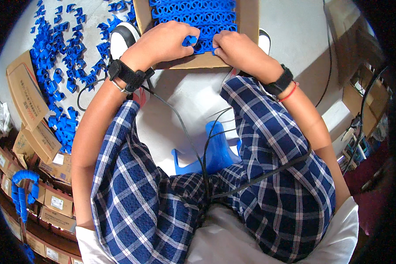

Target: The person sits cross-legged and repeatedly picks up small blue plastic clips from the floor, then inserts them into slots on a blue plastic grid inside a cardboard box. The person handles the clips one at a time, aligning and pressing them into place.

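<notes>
A cardboard box (189,63) between my feet holds stacked rows of blue plastic pipe clips (193,9), their round openings facing up. At the near left corner of the box, my left hand (165,42) is closed, with a blue plastic pipe clip (190,41) showing between its curled fingers. My right hand (242,50) bends over the near right corner, its fingers pinched at the nearest row. A bit of blue plastic shows at its thumb tip; the curled fingers hide most of that piece.
Many loose blue clips (66,127) lie scattered on the floor at the left. Flattened cardboard (26,92) and stacked cartons (55,204) stand beyond them. A blue plastic stool (218,147) shows between my legs. Black cables (180,116) run from my wristbands across my lap.
</notes>
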Action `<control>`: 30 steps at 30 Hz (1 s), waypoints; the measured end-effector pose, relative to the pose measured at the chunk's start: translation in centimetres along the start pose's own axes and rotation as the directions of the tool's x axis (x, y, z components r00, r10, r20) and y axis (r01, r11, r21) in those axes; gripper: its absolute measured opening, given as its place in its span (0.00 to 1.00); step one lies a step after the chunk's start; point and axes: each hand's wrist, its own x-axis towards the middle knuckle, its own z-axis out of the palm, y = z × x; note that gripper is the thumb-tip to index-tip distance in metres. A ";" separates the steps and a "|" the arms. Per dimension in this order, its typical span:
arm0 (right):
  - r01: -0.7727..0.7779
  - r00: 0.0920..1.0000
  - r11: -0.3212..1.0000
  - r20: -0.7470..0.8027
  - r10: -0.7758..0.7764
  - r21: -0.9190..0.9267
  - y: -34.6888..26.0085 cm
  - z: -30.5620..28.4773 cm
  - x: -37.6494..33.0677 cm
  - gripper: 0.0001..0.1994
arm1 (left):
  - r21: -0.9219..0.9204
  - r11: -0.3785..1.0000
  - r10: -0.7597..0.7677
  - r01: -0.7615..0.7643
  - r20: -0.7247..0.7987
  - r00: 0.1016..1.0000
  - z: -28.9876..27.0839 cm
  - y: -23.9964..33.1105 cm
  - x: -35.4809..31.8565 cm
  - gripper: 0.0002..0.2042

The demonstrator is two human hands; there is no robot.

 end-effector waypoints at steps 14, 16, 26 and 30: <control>-0.096 0.995 0.992 -0.024 0.098 0.077 -0.4 0.9 0.6 0.06 | -0.088 0.995 0.049 -0.045 0.051 0.997 0.5 0.0 0.2 0.09; -0.088 0.995 0.993 -0.041 0.091 0.077 -0.3 1.1 0.6 0.06 | -0.099 0.994 0.055 -0.049 0.059 0.997 0.5 -0.1 0.2 0.09; -0.104 0.994 0.990 0.029 0.102 0.099 0.4 1.6 0.8 0.08 | -0.079 0.997 0.029 -0.021 0.104 0.994 0.5 0.2 0.1 0.09; -0.104 0.994 0.978 -0.001 0.106 0.182 0.6 1.9 1.0 0.07 | -0.079 0.997 0.018 -0.008 0.121 0.993 0.4 0.2 0.2 0.09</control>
